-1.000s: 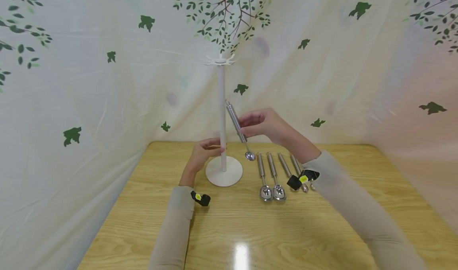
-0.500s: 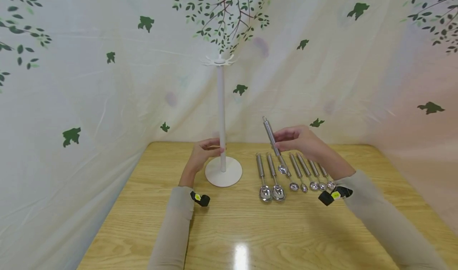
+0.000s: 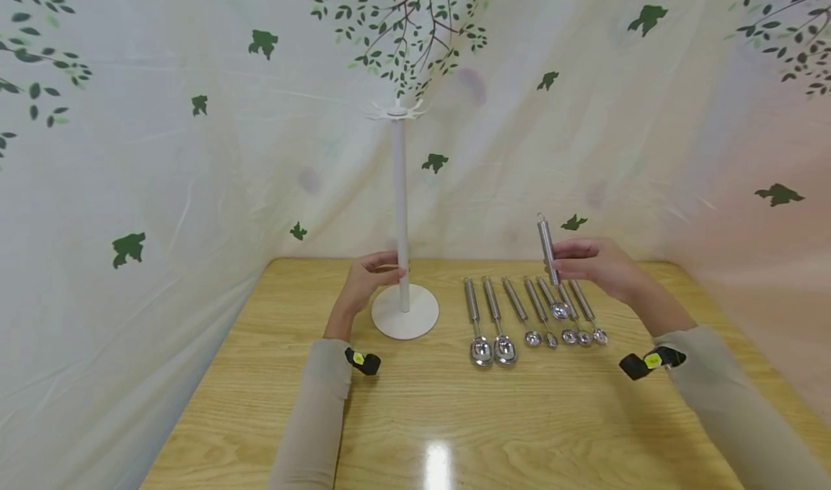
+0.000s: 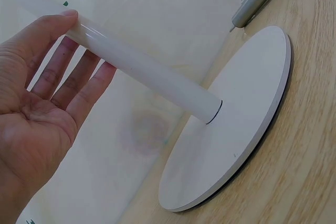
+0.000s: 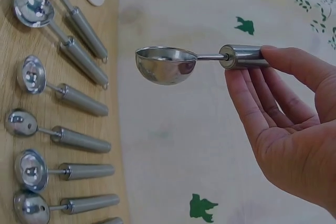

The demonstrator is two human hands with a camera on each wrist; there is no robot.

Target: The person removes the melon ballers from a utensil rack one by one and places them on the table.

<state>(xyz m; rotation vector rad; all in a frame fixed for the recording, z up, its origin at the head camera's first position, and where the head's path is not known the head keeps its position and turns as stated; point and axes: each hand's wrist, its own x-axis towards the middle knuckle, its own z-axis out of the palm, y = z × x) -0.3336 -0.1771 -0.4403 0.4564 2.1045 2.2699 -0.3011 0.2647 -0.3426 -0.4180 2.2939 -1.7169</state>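
My left hand (image 3: 363, 284) grips the pole (image 3: 400, 201) of a white upright stand low down, just above its round base (image 3: 388, 322). Thumb and fingertips meet the pole (image 4: 142, 72) in the left wrist view. With thumb and fingers my right hand (image 3: 604, 268) pinches the steel handle of a melon baller (image 3: 547, 245), held above the table with its bowl downward. Its half-round bowl (image 5: 167, 69) shows in the right wrist view. Beneath it, several metal scoops (image 3: 516, 301) lie in a row, handles pointing to the back.
Two larger scoops (image 3: 482, 349) lie at the left end of the row, right of the stand's base. White hooks (image 3: 397, 112) ring the stand's top. The wooden table (image 3: 389, 418) ends at a patterned cloth backdrop (image 3: 311, 115).
My right hand has carried the melon baller from beside the stand's pole to the right, over the row of scoops. The left hand stays on the pole.
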